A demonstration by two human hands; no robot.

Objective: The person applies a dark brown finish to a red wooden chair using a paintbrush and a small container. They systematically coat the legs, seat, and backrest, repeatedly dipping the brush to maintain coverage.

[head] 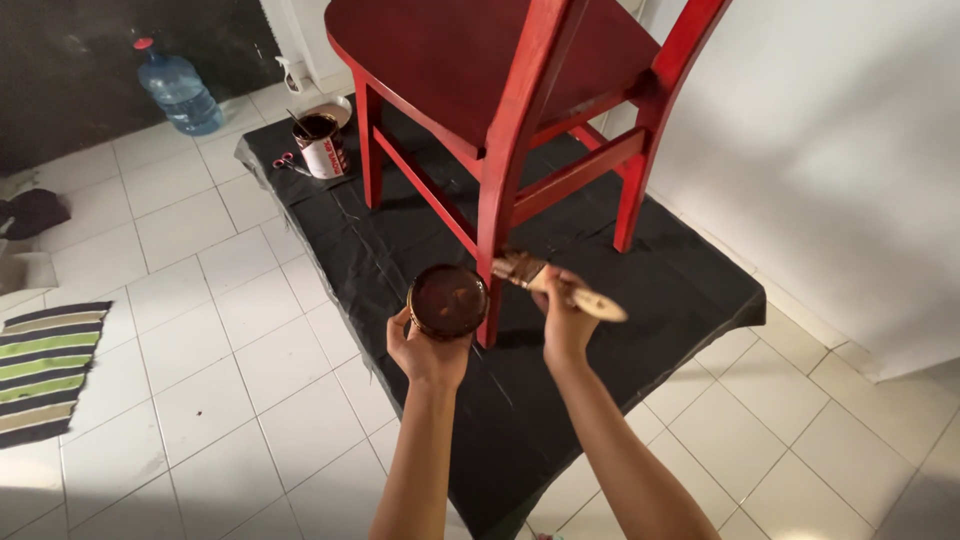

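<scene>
A red wooden chair point(500, 90) was seen from above, filling the upper middle of the frame and standing on a black sheet point(660, 290) spread over white floor tiles point(230, 380). Just below the centre, a small round tin of dark brown paint point(447, 300) was held up by the left hand point(428, 350), its fingers wrapped closed around the tin from underneath. To the right of it, a wooden-handled paintbrush point(555, 285) was gripped by the right hand point(565, 325), closed around the handle, with the pale handle end pointing toward the right of the frame. The bristles were pressed against the chair's nearest leg point(495, 250), just beside the tin's rim.

In the upper left, a larger open paint can point(320, 143) was set at the far corner of the sheet, with something small lying just beside it that was too small to make out. Further up and left, a blue water bottle point(180, 92) was stood on the tiles. A green, white and dark striped mat point(45, 365) was laid at the left edge.
</scene>
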